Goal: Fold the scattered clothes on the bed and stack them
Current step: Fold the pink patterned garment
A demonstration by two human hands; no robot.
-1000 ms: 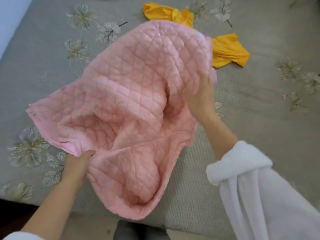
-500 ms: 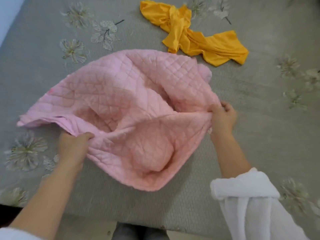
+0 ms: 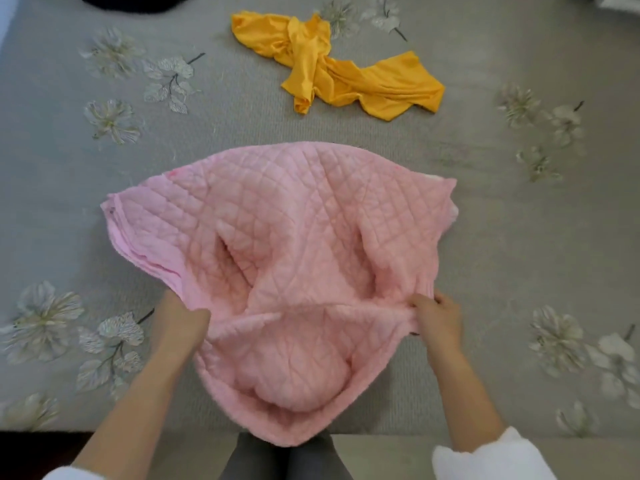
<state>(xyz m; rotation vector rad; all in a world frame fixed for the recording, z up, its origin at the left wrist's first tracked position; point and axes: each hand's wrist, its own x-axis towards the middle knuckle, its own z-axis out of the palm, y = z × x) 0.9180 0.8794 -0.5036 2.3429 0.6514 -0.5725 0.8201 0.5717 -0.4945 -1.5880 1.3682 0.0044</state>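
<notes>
So compared to half a second back the pink quilt (image 3: 311, 237) has been dragged closer to the person and lies flatter on the bed (image 3: 519, 237), with its left edge pulled in and its near flap now hanging over the bed's front edge. The left hand (image 3: 183, 320) and right hand (image 3: 438, 320) each still grip the fold running across it, fingers curled into the fabric, one at each end. The yellow top (image 3: 346, 81) hasn't moved, it's crumpled further up the bed and now well clear of the quilt. The bed has a grey cover with pale flower prints, something dark (image 3: 138, 1) at the top left edge, can't tell what
</notes>
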